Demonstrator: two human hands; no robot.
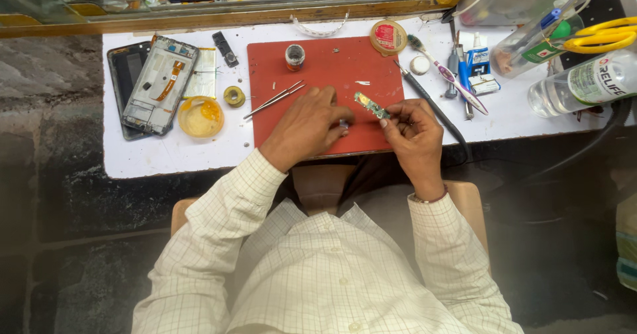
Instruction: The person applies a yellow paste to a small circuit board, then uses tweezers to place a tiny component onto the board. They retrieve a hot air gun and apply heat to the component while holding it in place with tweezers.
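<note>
1. Between the fingertips of the right hand [413,129] a small green circuit board [371,105] is pinched by one end, its free end slanting up and away from the fingers, above the red work mat [318,62].
2. The left hand [306,123] is rested palm down on the mat, its fingers curled; a small dark part [344,125] is seen at its fingertips, but whether it is gripped cannot be told.
3. Just beyond the left fingers, metal tweezers [274,99] are laid on the mat, apart from the hand.
4. Farther beyond the fingers, a small round jar [295,56] is stood near the mat's far edge.
5. Beyond the right fingers, a toothbrush [446,72] and a dark slim tool [424,96] are laid on the white tabletop [166,155].
6. Well to the left of the left fingers, an opened phone frame [160,83] is laid beside a shallow yellow dish [200,116] and a small tape roll [233,95].
</note>
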